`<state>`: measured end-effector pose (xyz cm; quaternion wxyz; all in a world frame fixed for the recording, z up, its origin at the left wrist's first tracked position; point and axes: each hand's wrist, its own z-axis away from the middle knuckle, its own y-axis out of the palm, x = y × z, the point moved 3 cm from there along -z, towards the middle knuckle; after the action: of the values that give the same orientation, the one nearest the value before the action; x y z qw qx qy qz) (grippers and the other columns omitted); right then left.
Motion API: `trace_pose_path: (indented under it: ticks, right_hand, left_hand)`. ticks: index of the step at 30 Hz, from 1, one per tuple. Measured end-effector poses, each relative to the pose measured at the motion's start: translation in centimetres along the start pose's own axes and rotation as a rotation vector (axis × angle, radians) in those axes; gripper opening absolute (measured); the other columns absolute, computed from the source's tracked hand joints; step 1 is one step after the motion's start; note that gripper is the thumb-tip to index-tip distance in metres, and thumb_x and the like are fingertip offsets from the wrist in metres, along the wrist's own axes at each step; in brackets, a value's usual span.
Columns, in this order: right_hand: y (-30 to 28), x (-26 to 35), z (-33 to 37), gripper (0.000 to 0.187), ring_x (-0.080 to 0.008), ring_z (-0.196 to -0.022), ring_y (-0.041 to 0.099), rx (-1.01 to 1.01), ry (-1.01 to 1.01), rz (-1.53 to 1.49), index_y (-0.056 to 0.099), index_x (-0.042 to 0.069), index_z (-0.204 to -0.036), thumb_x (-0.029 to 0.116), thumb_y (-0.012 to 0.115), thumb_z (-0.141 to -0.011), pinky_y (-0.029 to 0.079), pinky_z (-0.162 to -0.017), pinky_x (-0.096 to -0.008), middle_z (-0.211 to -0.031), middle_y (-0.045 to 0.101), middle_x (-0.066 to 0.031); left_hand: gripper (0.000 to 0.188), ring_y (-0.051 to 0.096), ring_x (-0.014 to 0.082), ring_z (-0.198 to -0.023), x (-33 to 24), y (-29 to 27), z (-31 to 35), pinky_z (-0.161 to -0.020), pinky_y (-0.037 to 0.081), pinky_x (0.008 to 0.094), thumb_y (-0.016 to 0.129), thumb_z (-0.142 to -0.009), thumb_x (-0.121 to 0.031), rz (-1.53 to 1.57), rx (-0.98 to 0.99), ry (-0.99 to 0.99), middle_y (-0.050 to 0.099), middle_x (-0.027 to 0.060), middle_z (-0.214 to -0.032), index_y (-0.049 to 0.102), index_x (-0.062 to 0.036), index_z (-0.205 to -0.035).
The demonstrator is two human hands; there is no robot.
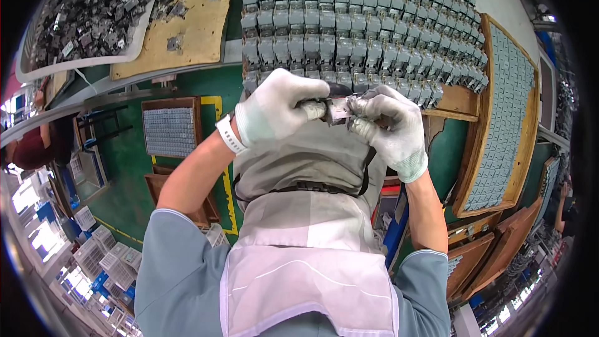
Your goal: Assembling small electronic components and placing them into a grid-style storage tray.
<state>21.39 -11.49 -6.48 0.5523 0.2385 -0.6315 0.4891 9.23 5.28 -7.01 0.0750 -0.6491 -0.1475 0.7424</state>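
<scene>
Both my hands, in white gloves, meet over my lap at the near edge of a board of parts. Between them is a small boxy metal part point(339, 110) with a shiny face. My left hand point(284, 105) pinches its left side with thumb and fingers. My right hand point(392, 126) has its fingertips closed on the right side of the same part. The fingers cover both ends of it. Just beyond my hands stand many grey boxy parts point(349, 22) in close rows on the wooden board.
A white bin rim point(81, 67) at the far left surrounds a heap of loose dark metal parts. Beside it lies a tan board point(193, 25) with a few parts. Wooden trays of grey parts stand at right point(499, 118) and on the green floor at left point(170, 130).
</scene>
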Motion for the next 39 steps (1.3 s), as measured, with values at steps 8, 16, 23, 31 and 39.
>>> trace_pose_path:
  ticks: [8, 16, 23, 31, 39]
  right_hand:
    - [0.8, -2.2, 0.9, 0.061, -0.0131, -0.093, 0.059, -0.072, 0.014, -0.298, 0.060, 0.001, -0.121, 0.022, 0.087, -0.071, 0.049, -0.082, -0.0256, -0.102, 0.061, -0.0034]
    - [-1.4, -2.9, 1.8, 0.063, -0.0160, -0.104, 0.056, -0.021, 0.117, -0.272, 0.052, -0.001, -0.099, 0.036, 0.089, -0.065, 0.046, -0.083, -0.0289, -0.099, 0.054, -0.0032]
    - [-1.8, -3.5, 2.8, 0.086, -0.0143, -0.098, 0.058, -0.064, 0.183, -0.564, 0.040, -0.004, -0.138, 0.022, 0.088, -0.070, 0.051, -0.085, -0.0283, -0.112, 0.059, -0.0070]
    - [-6.9, -2.4, 5.0, 0.069, -0.0198, -0.104, 0.060, -0.505, -0.032, 0.130, 0.046, 0.000, -0.132, 0.009, 0.081, -0.073, 0.050, -0.089, -0.0308, -0.118, 0.061, -0.0104]
    - [-12.0, -6.4, 2.5, 0.059, -0.0296, -0.110, 0.062, -0.117, 0.017, 0.662, 0.057, 0.005, -0.127, -0.003, 0.071, -0.070, 0.049, -0.094, -0.0333, -0.121, 0.062, -0.0169]
  left_hand:
    - [0.020, 0.057, 0.0143, -0.060, 0.8, 0.4, 0.1, -0.061, 0.049, 0.0279, 0.065, -0.079, 0.005, 0.020, 0.042, 0.096, 0.062, 0.0126, -0.069, 0.067, 0.0014, -0.099]
    - [0.017, 0.063, 0.0305, -0.061, -0.9, 3.3, -0.8, -0.059, 0.049, 0.0327, 0.066, -0.077, 0.001, 0.055, -0.128, 0.151, 0.060, 0.0194, -0.069, 0.065, 0.0015, -0.094]
    - [0.020, 0.065, 0.0355, -0.070, -1.0, 3.6, -2.4, -0.061, 0.051, 0.0364, 0.065, -0.081, -0.004, -0.048, -0.211, 0.128, 0.062, 0.0218, -0.079, 0.065, 0.0001, -0.101]
    - [0.034, 0.064, 0.0391, -0.083, -2.4, 7.4, -4.3, -0.072, 0.053, 0.0426, 0.061, -0.079, -0.003, -0.128, -0.157, 0.304, 0.063, 0.0241, -0.095, 0.056, 0.0023, -0.113]
    - [0.020, 0.061, 0.0340, -0.070, -2.3, 2.4, -2.3, -0.062, 0.048, 0.0369, 0.063, -0.082, -0.002, -0.127, -0.233, 0.170, 0.061, 0.0176, -0.084, 0.062, 0.0005, -0.102]
